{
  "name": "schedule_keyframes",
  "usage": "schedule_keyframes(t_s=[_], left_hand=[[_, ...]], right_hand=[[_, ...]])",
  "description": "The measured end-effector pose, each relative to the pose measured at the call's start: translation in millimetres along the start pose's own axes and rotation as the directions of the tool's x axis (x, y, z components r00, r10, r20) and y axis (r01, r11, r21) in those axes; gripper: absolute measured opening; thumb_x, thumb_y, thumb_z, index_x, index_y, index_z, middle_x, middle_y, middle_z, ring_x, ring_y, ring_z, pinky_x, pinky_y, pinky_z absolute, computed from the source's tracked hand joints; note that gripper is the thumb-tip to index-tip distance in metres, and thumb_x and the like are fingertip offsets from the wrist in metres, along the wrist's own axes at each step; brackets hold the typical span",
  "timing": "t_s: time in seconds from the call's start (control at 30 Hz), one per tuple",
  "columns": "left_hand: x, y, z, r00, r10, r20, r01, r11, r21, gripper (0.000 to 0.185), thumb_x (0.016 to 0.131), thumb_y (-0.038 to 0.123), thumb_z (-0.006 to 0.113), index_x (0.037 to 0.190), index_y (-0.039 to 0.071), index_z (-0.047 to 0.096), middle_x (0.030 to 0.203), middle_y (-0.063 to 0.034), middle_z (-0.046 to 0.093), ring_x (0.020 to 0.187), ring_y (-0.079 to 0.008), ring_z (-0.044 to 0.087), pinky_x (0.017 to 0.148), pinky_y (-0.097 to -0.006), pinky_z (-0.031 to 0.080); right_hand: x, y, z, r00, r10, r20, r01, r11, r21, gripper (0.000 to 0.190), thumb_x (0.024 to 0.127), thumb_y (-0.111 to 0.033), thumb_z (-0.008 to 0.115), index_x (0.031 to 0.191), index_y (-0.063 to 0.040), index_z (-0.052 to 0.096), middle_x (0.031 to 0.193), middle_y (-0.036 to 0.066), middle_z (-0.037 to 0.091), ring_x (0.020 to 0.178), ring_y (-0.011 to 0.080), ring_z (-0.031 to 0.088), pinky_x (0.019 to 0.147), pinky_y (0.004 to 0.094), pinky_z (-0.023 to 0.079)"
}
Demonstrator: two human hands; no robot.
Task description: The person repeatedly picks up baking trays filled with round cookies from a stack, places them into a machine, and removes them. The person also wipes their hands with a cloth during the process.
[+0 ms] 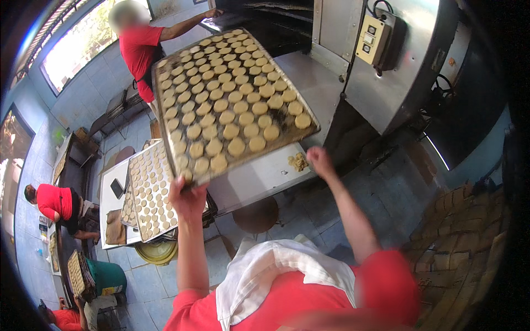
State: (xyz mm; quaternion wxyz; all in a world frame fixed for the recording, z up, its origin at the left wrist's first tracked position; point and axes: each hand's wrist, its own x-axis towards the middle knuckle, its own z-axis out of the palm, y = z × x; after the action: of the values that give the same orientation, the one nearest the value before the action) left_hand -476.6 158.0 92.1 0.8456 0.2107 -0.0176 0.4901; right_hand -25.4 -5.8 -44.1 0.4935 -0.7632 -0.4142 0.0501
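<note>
A large metal baking tray with many flat round dough pieces is held up, tilted, in front of me. My left hand grips its near left corner. Off the tray's near right corner, my right hand is raised with curled fingers and touches nothing that I can see; whether something small is in it cannot be told. Below that hand a small heap of dough scraps lies on the white table. Another tray of dough rounds rests on the table at the left, partly over a further tray.
A co-worker in a red shirt reaches towards the dark oven opening. A phone and a brown cloth lie on the table. Two other people are at the far left, near a green bin. A round stool stands below the table edge.
</note>
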Motion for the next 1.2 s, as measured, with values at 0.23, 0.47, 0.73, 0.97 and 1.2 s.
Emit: schedule_keyframes(t_s=[0.23, 0.47, 0.73, 0.97, 1.2], left_hand=[[158, -82, 100, 0.983, -0.135, 0.126, 0.140, 0.990, -0.031, 0.046, 0.096, 0.007, 0.057, 0.138, -0.006, 0.045, 0.139, -0.0195, 0.058, 0.129, -0.0351, 0.057, 0.112, -0.0524, 0.048], [227, -123, 148, 0.989, -0.104, 0.103, 0.103, 0.995, 0.012, 0.054, 0.101, 0.022, 0.056, 0.149, 0.009, 0.034, 0.146, -0.0154, 0.051, 0.136, -0.0354, 0.050, 0.112, -0.0540, 0.038], [27, -194, 4, 0.739, -0.666, 0.104, 0.397, 0.555, 0.731, 0.061, 0.099, 0.028, 0.065, 0.151, 0.003, 0.045, 0.129, -0.0196, 0.067, 0.111, -0.0284, 0.068, 0.095, -0.0396, 0.054], [-121, -167, -182, 0.802, -0.446, -0.398, 0.411, -0.072, 0.909, 0.046, 0.097, 0.017, 0.063, 0.136, -0.006, 0.058, 0.117, -0.0176, 0.073, 0.099, -0.0220, 0.071, 0.087, -0.0352, 0.055], [-168, -116, -241, 0.787, -0.201, -0.583, 0.606, 0.076, 0.792, 0.051, 0.094, 0.018, 0.068, 0.137, -0.007, 0.057, 0.115, -0.0172, 0.074, 0.096, -0.0191, 0.071, 0.084, -0.0333, 0.055]], right_hand=[[-282, 173, 36, 0.901, 0.383, 0.204, -0.361, 0.923, -0.134, 0.026, 0.083, -0.024, 0.084, 0.079, -0.006, 0.065, 0.075, 0.005, 0.067, 0.071, 0.0153, 0.063, 0.068, 0.0339, 0.053], [-335, 210, 24, 0.840, 0.490, 0.232, -0.501, 0.865, -0.011, 0.026, 0.082, -0.028, 0.082, 0.087, -0.004, 0.072, 0.084, 0.009, 0.074, 0.078, 0.0222, 0.071, 0.073, 0.0361, 0.055], [-158, 146, 30, 0.993, 0.116, 0.003, -0.115, 0.988, 0.098, 0.012, 0.083, -0.012, 0.075, 0.080, -0.005, 0.065, 0.077, 0.007, 0.068, 0.072, 0.0195, 0.065, 0.068, 0.0352, 0.051], [-18, 134, 71, 0.980, 0.020, -0.196, -0.075, 0.958, -0.278, 0.009, 0.082, -0.008, 0.074, 0.081, -0.004, 0.067, 0.081, 0.014, 0.067, 0.080, 0.0350, 0.065, 0.071, 0.0459, 0.051], [0, 130, 99, 0.989, 0.102, -0.111, -0.129, 0.955, -0.267, 0.008, 0.086, -0.006, 0.066, 0.093, -0.005, 0.070, 0.095, 0.020, 0.069, 0.095, 0.0409, 0.067, 0.079, 0.0504, 0.052]])
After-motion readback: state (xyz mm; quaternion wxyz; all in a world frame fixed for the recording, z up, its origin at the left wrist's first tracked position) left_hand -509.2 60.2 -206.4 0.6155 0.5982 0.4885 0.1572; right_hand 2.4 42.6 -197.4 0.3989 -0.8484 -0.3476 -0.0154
